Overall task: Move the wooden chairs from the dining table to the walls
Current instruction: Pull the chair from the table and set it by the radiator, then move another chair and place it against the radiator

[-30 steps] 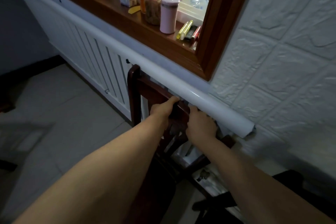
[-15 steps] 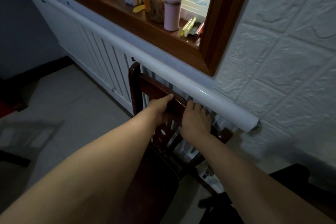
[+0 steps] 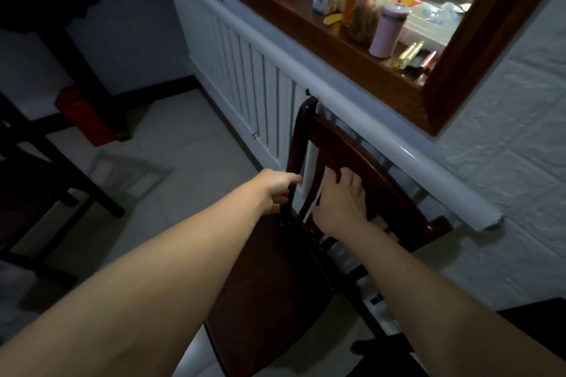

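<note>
Wooden chair sits backrest-to-wall at 1 o'clock, top rail running 11-to-4; left hand grips the left post, right hand lies flat on the splat, probably just pressing.

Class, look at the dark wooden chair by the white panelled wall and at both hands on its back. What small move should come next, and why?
Probably let go and draw both hands back. The chair already stands with its backrest right by the white panelled wall, under the rail. The left hand grips the side post; the right hand lies on the back slat, fingers spread. Little seems left to push.
</note>
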A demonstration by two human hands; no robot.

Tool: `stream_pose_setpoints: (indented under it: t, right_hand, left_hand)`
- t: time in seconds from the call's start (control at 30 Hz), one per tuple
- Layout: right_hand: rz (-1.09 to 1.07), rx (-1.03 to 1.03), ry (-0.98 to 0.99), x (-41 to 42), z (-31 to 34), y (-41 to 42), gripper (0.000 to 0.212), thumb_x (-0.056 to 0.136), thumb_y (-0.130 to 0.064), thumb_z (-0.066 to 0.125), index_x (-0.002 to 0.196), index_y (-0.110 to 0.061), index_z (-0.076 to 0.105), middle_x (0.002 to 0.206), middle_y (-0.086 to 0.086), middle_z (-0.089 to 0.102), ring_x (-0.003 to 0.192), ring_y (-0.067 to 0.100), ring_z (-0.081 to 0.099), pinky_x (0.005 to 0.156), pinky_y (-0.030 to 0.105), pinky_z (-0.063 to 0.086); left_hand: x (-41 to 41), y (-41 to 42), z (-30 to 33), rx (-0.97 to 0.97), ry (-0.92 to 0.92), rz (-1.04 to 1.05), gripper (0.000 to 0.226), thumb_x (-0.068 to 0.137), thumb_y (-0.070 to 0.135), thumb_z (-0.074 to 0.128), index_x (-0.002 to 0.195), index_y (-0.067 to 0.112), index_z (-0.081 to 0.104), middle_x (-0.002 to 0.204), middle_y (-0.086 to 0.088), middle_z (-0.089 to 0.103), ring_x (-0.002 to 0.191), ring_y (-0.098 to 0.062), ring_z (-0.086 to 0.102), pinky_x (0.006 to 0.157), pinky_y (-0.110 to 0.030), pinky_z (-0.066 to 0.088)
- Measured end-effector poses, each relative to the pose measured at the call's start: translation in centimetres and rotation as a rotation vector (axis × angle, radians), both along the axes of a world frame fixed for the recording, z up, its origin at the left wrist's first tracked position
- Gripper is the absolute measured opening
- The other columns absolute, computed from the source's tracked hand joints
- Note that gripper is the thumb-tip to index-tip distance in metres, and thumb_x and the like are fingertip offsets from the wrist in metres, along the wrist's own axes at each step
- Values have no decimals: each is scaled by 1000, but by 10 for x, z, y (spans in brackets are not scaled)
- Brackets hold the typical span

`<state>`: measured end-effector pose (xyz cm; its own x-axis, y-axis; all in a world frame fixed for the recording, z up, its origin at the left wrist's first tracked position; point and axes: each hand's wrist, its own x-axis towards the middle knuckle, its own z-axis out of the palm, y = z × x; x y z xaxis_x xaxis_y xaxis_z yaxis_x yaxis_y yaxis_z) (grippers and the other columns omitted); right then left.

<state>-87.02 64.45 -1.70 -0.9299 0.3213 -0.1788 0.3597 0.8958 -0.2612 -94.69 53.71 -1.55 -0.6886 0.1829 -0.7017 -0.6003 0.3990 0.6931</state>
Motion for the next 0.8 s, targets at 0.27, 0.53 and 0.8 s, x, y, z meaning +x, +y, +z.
stream_pose_setpoints:
  t: [0.27, 0.53, 0.8]
  right_hand:
    - [170, -13, 14, 2, 14, -68, 64, 84, -21, 65, 137, -8, 31, 142, 16, 32, 130, 34, 31, 104, 42, 36]
    - [289, -34, -18, -7, 24, -159, 52, 82, -18, 60, 128, -8, 36, 134, 16, 36, 124, 35, 34, 99, 43, 38]
    - [397, -41, -31, -1, 35, -268, 57, 82, -17, 59, 133, -10, 34, 136, 16, 34, 128, 33, 31, 100, 41, 37]
  left_hand:
    - [21, -96, 27, 3, 54, 147, 43, 91, 27, 58, 130, 10, 51, 116, -8, 59, 100, -19, 60, 90, -35, 39]
    - [42, -202, 40, -12, 86, 309, 17, 90, 25, 58, 103, 14, 56, 101, -4, 53, 88, -17, 52, 72, -30, 38]
    - [73, -312, 43, -25, 101, 434, 24, 90, 26, 58, 112, 14, 58, 108, -4, 56, 95, -17, 57, 85, -35, 39]
